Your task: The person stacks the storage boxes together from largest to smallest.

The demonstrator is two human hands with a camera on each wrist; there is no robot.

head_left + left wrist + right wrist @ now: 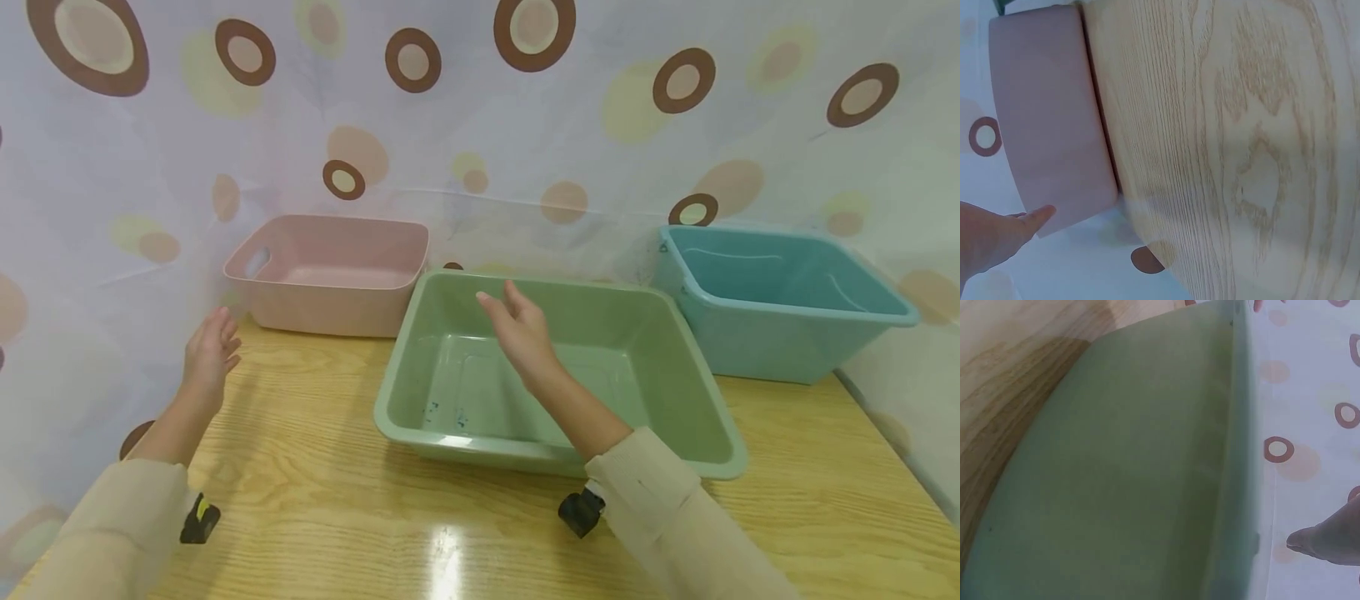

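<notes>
My left hand (pixel 208 354) is raised over the left of the table, just in front of the pink bin (pixel 330 310), fingers loosely extended and holding nothing. In the left wrist view its fingertip (pixel 1044 215) overlaps the lower end of the pink bin (pixel 1047 112). Over the green basin (pixel 487 447), my right hand (pixel 525 337) hovers with thumb and fingers apart and nothing in it. The basin looks vacant except for small dark blue specks (pixel 442 414) on its floor. In the right wrist view the basin's outer wall (pixel 1116 456) fills the middle, with the right hand (pixel 1332 540) beyond it.
A blue bin (pixel 772 337) stands at the back right beside the green basin. The wood-grain table (pixel 322 508) runs underneath, and a curtain with brown and yellow circles (pixel 480 158) hangs behind. Each wrist carries a small black camera (pixel 581 510).
</notes>
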